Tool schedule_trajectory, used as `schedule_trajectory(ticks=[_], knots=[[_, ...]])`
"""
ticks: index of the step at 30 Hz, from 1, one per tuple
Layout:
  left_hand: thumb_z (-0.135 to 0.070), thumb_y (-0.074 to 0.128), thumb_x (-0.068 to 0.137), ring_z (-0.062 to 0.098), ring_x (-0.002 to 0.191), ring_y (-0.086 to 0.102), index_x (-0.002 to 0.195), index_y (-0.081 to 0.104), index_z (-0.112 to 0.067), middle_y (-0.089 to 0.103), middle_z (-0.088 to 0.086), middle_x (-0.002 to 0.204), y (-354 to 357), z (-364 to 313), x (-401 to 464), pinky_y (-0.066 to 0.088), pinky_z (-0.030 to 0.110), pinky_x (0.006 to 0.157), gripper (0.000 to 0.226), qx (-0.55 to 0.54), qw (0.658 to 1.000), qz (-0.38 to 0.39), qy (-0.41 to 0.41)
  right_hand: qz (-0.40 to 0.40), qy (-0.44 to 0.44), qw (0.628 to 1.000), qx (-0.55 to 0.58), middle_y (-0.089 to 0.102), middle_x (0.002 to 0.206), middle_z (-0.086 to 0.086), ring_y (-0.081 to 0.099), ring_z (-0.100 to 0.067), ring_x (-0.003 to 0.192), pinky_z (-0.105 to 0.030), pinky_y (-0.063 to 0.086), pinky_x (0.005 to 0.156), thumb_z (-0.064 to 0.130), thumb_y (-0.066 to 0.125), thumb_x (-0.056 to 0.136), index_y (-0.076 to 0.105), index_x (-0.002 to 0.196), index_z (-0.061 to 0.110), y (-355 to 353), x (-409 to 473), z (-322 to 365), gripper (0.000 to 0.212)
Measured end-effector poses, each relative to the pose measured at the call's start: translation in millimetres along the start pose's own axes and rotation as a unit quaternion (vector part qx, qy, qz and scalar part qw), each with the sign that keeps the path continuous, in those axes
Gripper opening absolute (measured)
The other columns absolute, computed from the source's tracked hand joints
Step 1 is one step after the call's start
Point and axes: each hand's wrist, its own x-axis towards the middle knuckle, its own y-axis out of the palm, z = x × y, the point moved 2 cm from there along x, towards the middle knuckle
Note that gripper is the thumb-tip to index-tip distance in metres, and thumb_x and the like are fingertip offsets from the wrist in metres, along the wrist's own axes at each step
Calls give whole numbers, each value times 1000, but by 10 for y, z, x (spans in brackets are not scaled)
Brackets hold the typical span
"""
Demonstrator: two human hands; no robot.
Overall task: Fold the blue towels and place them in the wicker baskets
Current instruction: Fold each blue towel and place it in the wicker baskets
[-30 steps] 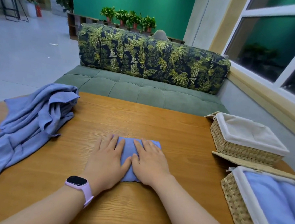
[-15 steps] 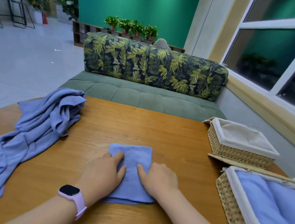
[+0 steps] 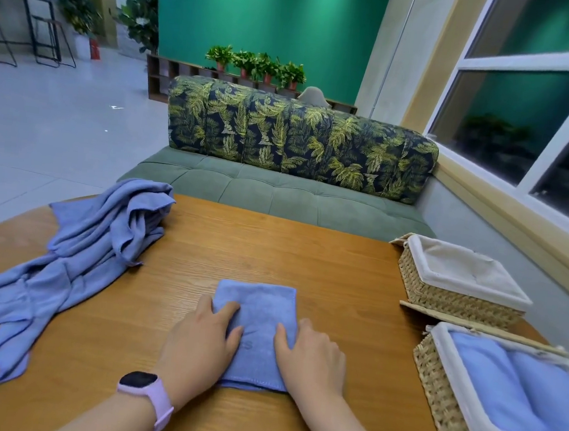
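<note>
Across the room beyond our table, a sofa (image 3: 297, 168) with a leaf-print back and green seat runs along under the window (image 3: 533, 110). Nearer, the wooden table (image 3: 273, 248) fills the lower view. On its left lies a heap of unfolded blue towels (image 3: 79, 259), crumpled and trailing toward the near edge. At the right edge sit two wicker baskets with pale cloth liners: the near basket (image 3: 439, 390) holds folded blue cloth, the far basket (image 3: 418, 285) shows only its liner. The two baskets stand close, one behind the other.

At centre, just before us, the folded towel (image 3: 257, 312) lies flat on the table as a small rectangle, its long side running away from us. Our left hand (image 3: 201, 349) rests on its left edge, fingers laid across the near-left part of the cloth, loosely bent, not curled round it. Our right hand (image 3: 312, 358) rests on the right edge likewise, fingers bent over the cloth's side; whether they tuck under the edge we cannot tell. The towel lies between the two hands, its far half uncovered. A watch with a pink strap (image 3: 147, 395) sits on the left wrist.
</note>
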Motion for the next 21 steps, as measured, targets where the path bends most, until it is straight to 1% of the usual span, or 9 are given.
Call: schedule_trajectory(ticks=[3,5,7,10,12,15,17,19,21], knots=[[-53,59,86,30,101,63,117,42,-23,52,4,114,-75,50,36,50,38,81,46,-63,993,32,-90,-44,-47,997,-46,69,98,-3,70,-28,87,-38,48,66,67,35,95,49,115,17,-37,24,-2,55],[-59,62,81,29,102,63,108,43,-18,61,6,111,-93,94,32,48,36,77,53,-58,986,64,-143,-97,-124,986,-47,60,86,-1,65,-24,70,-36,47,54,70,43,88,55,104,17,-60,-11,32,57],[-64,61,81,27,104,64,108,47,-17,64,5,111,-102,97,9,45,34,75,56,-25,985,76,-154,-114,-248,962,-3,55,93,-1,59,-23,81,-36,50,66,67,48,86,57,102,19,3,-84,80,52],[-67,62,79,26,101,64,102,45,-19,66,4,106,-92,116,-4,48,34,77,56,-39,986,66,-149,-5,-371,928,40,53,117,2,53,-20,111,-35,45,95,69,50,84,54,120,24,46,-242,137,57],[-66,67,74,25,93,65,98,42,-24,66,0,96,-81,157,-10,51,36,79,54,-109,980,64,-155,2,-381,923,44,53,125,4,51,-17,117,-35,44,100,72,51,82,53,125,27,57,-299,133,63],[-54,77,69,20,74,64,97,40,-29,63,-5,75,-84,186,-45,53,39,72,53,-224,960,47,-164,-23,-373,926,52,57,124,5,55,-15,114,-33,47,96,72,52,81,56,123,28,72,-320,128,60],[-45,82,60,13,58,54,101,45,-28,56,-6,66,-118,148,-68,50,38,67,58,-328,931,39,-153,-37,-372,926,56,58,123,7,55,-14,114,-32,48,94,71,54,80,57,121,29,84,-315,126,59],[-38,83,53,10,59,47,105,50,-24,48,-1,75,-189,74,-106,46,32,65,63,-429,894,77,-102,-36,-353,933,68,58,123,8,55,-14,114,-32,47,94,70,57,76,57,120,27,110,-307,122,62],[-15,84,62,9,63,52,111,51,-20,48,4,91,-305,-30,-163,48,24,64,60,-470,868,158,-27,-40,-328,940,85,60,117,7,57,-15,108,-34,48,90,68,60,73,59,117,23,158,-303,134,62]])
